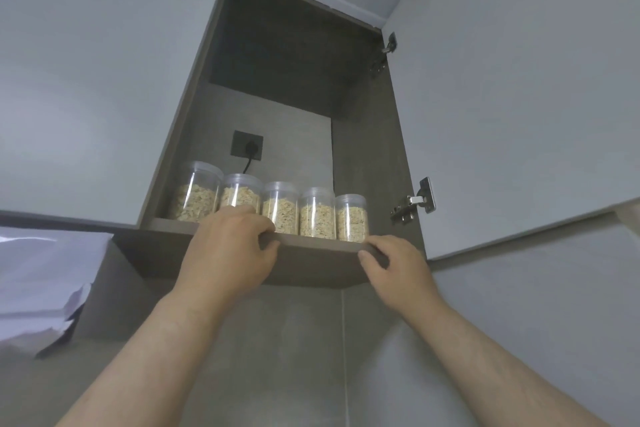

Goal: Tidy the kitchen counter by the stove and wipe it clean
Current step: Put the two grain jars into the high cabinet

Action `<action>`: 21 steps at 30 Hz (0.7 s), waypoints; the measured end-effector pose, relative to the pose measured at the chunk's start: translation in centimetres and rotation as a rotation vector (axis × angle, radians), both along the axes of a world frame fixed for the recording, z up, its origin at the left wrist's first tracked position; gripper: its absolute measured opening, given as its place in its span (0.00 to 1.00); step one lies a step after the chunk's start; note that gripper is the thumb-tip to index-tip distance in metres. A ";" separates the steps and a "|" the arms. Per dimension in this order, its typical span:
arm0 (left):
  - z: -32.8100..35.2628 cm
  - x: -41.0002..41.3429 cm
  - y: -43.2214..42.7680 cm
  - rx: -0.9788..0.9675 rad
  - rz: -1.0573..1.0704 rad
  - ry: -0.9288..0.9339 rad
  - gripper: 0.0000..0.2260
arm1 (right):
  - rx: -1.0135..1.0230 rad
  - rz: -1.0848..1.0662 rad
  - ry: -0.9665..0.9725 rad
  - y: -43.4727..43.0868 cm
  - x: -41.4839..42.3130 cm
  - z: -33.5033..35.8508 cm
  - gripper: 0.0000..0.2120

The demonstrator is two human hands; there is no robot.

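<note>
I look up into an open wall cabinet [270, 55]. Several clear plastic jars [316, 213] part-filled with pale flakes stand in a row along the front of its bottom shelf [311, 265]. My left hand [228, 250] rests on the shelf's front edge, fingers curled over it and touching the base of the second and third jars. My right hand [394, 267] hooks its fingers over the shelf's right front corner, just below the rightmost jar [351, 217]. Neither hand holds a jar.
The cabinet door [519, 97] hangs open to the right on two metal hinges [414, 203]. A dark wall socket [246, 145] with a plugged cable sits behind the jars. A closed cabinet front [97, 80] is on the left, with crumpled white plastic [41, 277] below it.
</note>
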State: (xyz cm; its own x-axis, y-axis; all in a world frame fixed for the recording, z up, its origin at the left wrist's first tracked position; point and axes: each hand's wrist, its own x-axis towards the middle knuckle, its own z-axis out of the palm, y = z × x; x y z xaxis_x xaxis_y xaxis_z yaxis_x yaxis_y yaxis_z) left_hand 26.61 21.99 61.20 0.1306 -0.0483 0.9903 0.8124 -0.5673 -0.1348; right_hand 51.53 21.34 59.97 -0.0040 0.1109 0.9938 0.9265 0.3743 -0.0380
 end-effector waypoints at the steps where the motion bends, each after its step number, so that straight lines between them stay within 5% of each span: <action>1: 0.0 0.0 0.0 -0.002 0.003 0.002 0.05 | -0.019 0.025 0.014 -0.3 -0.1 0.0 0.08; 9: -0.8 0.4 -2.1 -0.124 0.117 0.023 0.09 | -0.217 0.026 0.080 -3.8 -0.5 -0.4 0.12; 14: -3.8 0.7 -4.2 -0.210 0.344 0.145 0.30 | -0.356 0.289 0.160 -7.5 1.1 -2.9 0.13; 18: -5.5 2.2 -7.5 -0.503 0.114 0.106 0.32 | -0.102 0.511 0.421 -11.4 3.8 -4.9 0.14; 21: -6.9 4.4 -10.6 -0.550 -0.014 0.100 0.31 | 0.164 0.780 0.652 -15.9 5.0 -5.4 0.13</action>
State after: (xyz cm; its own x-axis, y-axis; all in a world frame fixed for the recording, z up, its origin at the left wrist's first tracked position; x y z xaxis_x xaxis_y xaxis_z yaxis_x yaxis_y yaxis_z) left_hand 30.98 11.38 54.31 0.2279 0.4699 0.8528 0.8030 -0.5861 0.1084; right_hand 56.52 5.48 54.58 0.5286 0.1709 0.8315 0.2409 0.9090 -0.3400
